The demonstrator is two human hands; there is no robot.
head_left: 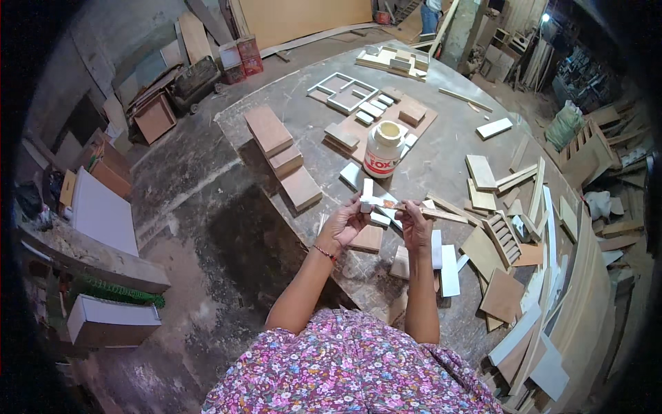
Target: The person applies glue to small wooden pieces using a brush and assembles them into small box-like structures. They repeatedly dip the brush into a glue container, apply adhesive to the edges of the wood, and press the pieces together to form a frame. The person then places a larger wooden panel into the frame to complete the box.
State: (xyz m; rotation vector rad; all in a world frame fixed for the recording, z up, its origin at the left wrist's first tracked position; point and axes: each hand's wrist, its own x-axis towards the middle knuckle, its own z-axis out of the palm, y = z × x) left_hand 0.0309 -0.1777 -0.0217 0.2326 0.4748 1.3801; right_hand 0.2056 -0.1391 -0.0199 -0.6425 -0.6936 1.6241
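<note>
My left hand (343,226) pinches a small white block (367,190) above the near edge of the worktable. In my right hand (415,226) is a brush (441,214) with a long wooden handle and an orange patch near its head. Its pale head meets the white block; the exact contact is too small to make out. Just beyond both hands stands a white plastic jar (385,148) with a red label and an uncovered mouth. A brown wooden block (367,239) lies on the table beside my left hand.
Stacked brown blocks (286,162) line the table's left edge. Behind the jar, a brown board (422,124) carries small blocks, near a white divided frame (343,92). Wood offcuts (501,297) and strips crowd the right side. A person (430,17) stands far back.
</note>
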